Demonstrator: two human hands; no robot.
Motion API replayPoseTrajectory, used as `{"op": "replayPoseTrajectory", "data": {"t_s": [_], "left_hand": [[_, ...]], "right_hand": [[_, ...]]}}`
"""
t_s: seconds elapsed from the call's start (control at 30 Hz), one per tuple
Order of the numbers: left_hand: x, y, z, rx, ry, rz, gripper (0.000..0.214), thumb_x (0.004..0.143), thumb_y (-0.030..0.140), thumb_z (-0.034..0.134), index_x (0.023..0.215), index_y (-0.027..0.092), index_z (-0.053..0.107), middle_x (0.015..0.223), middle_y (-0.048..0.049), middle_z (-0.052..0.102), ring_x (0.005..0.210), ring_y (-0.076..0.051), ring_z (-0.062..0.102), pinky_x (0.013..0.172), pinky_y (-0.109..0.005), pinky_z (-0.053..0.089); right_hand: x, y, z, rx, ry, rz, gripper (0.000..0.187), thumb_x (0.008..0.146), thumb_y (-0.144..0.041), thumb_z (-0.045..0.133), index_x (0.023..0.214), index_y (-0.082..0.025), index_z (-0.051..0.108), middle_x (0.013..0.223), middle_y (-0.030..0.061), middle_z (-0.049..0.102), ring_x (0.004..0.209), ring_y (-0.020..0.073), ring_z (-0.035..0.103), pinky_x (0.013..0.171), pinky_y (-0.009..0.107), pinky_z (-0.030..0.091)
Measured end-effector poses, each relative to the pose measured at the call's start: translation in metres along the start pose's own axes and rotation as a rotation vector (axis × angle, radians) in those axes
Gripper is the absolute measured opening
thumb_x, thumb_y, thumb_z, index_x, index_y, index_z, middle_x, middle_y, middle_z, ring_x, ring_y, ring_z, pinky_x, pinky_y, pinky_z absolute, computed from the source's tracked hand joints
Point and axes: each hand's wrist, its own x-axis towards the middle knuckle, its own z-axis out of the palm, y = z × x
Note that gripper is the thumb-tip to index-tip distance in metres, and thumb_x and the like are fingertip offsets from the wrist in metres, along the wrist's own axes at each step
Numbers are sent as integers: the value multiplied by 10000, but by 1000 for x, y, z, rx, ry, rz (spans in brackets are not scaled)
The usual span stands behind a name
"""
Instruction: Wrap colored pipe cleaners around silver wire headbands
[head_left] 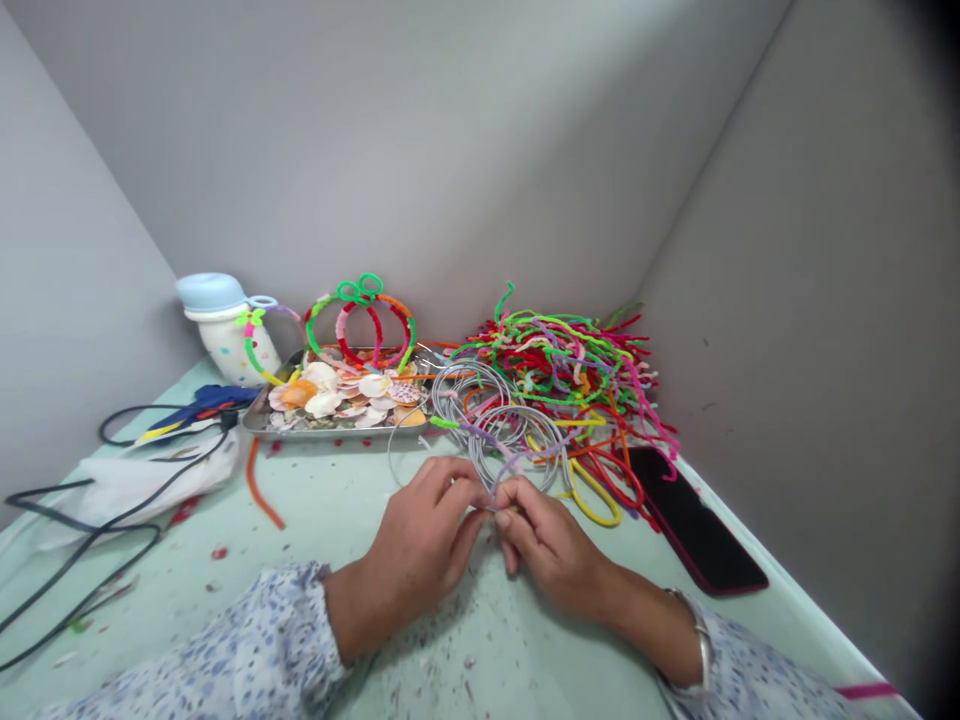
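My left hand point(431, 525) and my right hand point(551, 540) meet above the middle of the table, fingertips almost touching. Both are closed in a pinch at the lower end of a purple pipe cleaner point(510, 466), which rises from between them. Green, purple and pink fuzzy sections curve along with it, over a coil of grey wire point(551, 420) just behind my fingers. A thin loop of wire bows out to the left. My fingertips hide the exact spot being gripped.
A metal tray point(337, 433) of seashells stands at the back, with fuzzy rings point(361, 325) on it. Right of it lies a heap of pipe cleaners point(570, 350) and a phone point(697, 520). At left are a white bottle point(229, 340), black cable point(127, 525) and an orange pipe cleaner point(260, 490).
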Motion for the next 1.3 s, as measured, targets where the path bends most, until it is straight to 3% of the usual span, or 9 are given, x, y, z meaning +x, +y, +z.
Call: {"op": "replayPoseTrajectory", "data": {"t_s": [0.23,0.3,0.37,0.5,0.77,0.9,1.0,1.13,1.3], "left_hand": [[-1,7,-6,-86,350,-117,235,811,82,571,1010,187,503,1045,-71,512,997,-207,514,888,-351,421],[-1,7,-3,-184,276,-222,197,843,93,530,1012,188,501,965,-52,518,897,-183,534,811,-317,447],[0,7,1,-302,85,-290,236,867,109,503,1087,193,501,933,-41,526,798,-157,541,727,-283,466],[-2,4,9,-417,-133,-187,320,857,93,493,1152,211,532,1035,-62,561,920,-178,548,820,-308,459],[-5,1,8,-306,2,-152,197,827,69,520,962,185,604,1063,-76,561,1006,-190,538,876,-321,426],[0,5,2,-258,60,-46,154,847,86,524,943,194,578,1109,-73,604,1085,-207,520,960,-365,366],[0,6,1,-285,71,-5,117,845,116,541,930,193,565,965,-60,632,1009,-212,541,943,-383,371],[-4,7,2,-312,8,-108,152,847,194,569,998,180,570,814,-41,603,822,-199,545,788,-349,425],[-3,14,1,-463,-72,-250,179,896,236,525,1055,186,589,965,-58,630,910,-192,572,818,-315,437]], "right_hand": [[-3,2,1,8,252,-7,141,981,-315,357,888,-223,408,551,-64,509,501,117,488,556,237,406],[-4,2,2,26,269,-27,141,985,-317,342,894,-227,400,543,-68,495,483,117,480,536,236,404],[-6,3,3,16,239,-70,126,985,-302,329,907,-228,393,537,-73,481,463,116,472,520,237,397],[-10,1,7,-105,165,-201,58,958,-243,353,923,-223,395,550,-64,483,462,122,471,532,254,392],[-9,-2,4,-287,218,-387,52,894,-168,392,904,-219,396,642,-24,496,528,141,489,541,269,387],[-8,2,3,-314,323,-393,73,894,-150,392,911,-217,416,680,-12,503,579,149,519,577,275,406],[-8,3,3,-318,367,-371,71,900,-155,392,912,-221,416,693,-13,502,572,145,518,569,271,402],[-8,2,2,-291,365,-344,66,912,-167,382,900,-222,415,677,-20,496,540,136,505,556,265,401],[-7,0,3,-279,293,-352,63,911,-165,392,922,-220,420,651,-25,513,535,140,526,554,262,409]]}}
